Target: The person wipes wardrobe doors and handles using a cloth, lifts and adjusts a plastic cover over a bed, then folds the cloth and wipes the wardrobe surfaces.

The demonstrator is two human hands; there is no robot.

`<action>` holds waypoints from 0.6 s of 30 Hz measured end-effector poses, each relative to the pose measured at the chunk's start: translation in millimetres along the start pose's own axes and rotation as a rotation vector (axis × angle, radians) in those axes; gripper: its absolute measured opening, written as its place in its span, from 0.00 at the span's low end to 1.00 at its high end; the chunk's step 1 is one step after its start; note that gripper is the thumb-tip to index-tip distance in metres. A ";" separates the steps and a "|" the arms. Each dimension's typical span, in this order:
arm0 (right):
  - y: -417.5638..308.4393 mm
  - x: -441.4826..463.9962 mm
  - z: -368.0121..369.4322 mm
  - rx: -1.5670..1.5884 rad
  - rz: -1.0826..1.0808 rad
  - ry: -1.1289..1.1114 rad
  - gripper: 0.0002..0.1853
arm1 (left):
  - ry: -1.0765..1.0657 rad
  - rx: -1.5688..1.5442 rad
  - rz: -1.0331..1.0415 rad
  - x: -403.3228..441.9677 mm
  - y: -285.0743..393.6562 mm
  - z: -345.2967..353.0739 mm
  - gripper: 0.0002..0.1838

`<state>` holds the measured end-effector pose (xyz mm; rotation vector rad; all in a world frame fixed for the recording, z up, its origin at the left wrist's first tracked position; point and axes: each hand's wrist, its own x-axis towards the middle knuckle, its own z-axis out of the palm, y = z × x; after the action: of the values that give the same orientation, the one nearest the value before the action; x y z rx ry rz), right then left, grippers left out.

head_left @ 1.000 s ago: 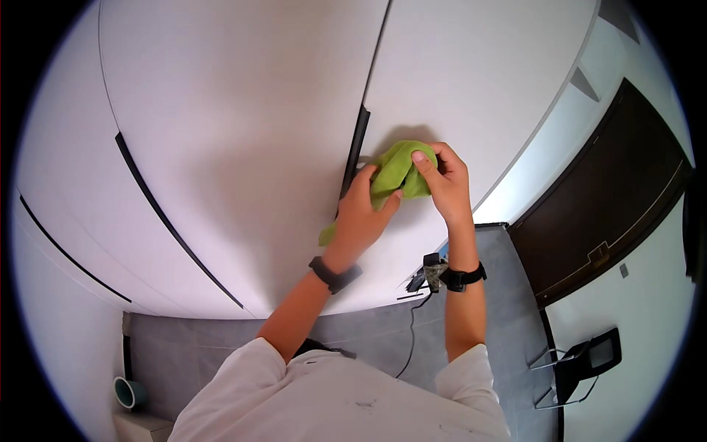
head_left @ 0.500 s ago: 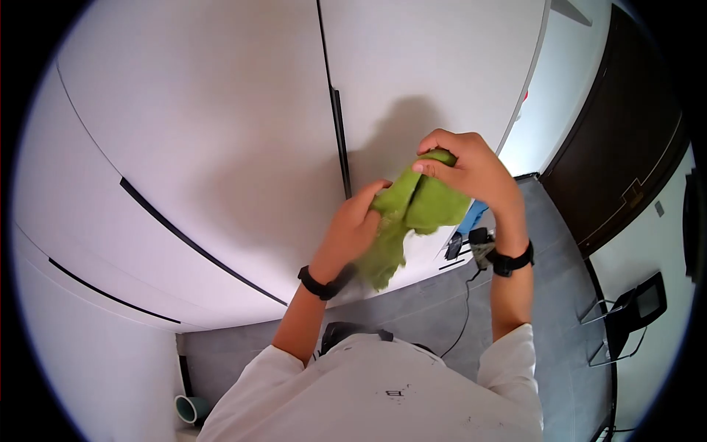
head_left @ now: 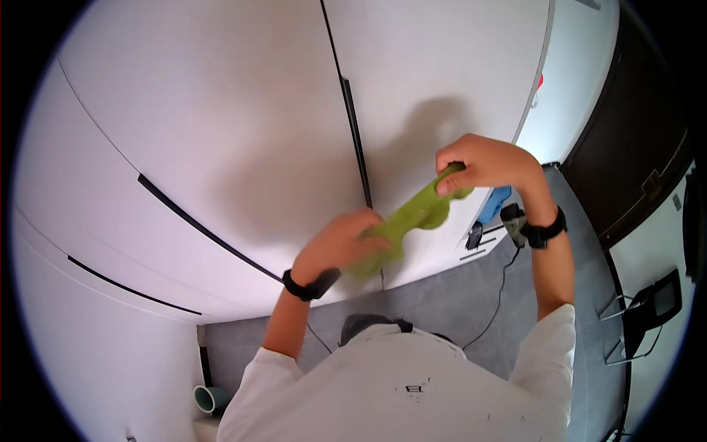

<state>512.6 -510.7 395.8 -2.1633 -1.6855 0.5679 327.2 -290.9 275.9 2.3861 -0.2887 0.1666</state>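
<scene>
A green cloth [head_left: 417, 214] is stretched slantwise between my two hands, in front of a white cabinet [head_left: 243, 110]. My right hand [head_left: 487, 162] pinches its upper end, thumb in front and fingers curled behind. Lower down and to the left, my left hand [head_left: 342, 241] is closed on the other end; its fingers are smeared by motion. The cloth is gathered into a narrow strip with loose folds hanging from its lower side. A black band circles each wrist.
Long black handles [head_left: 356, 140] run along the cabinet doors. On the right are a blue item [head_left: 494, 204], a cable [head_left: 504, 287] on the grey floor, a black chair [head_left: 652, 309] and a dark door [head_left: 626, 125]. A green bin [head_left: 211, 398] is at lower left.
My hands have moved apart, the right one up and rightward, the left one leftward. The cloth has gone from a wide, hanging sheet to a narrow, taut strip. The view has shifted slightly.
</scene>
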 end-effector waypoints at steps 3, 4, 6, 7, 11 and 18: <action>20.2 4.4 11.6 0.227 -0.097 0.025 0.13 | -0.011 -0.242 -0.053 -7.4 -17.2 3.7 0.10; 22.8 2.8 14.0 0.300 -0.103 0.064 0.12 | 0.035 -0.435 -0.100 -12.2 -20.3 8.2 0.11; 25.2 -0.8 12.8 0.358 -0.076 0.047 0.12 | 0.070 -0.619 -0.148 -19.6 -23.3 15.2 0.13; 26.8 -2.0 13.1 0.415 -0.053 0.020 0.12 | 0.055 -0.736 -0.139 -23.6 -23.7 18.9 0.14; 43.5 0.2 29.4 0.555 -0.278 0.122 0.16 | 0.229 -0.938 -0.168 -36.7 -26.4 57.6 0.16; 37.6 -3.4 53.5 0.561 -0.103 0.073 0.15 | 0.095 -0.850 -0.203 -60.4 -0.5 64.6 0.19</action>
<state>516.2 -521.8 331.4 -1.6664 -1.3781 0.8064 271.4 -324.6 216.0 1.5443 -0.0458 0.0439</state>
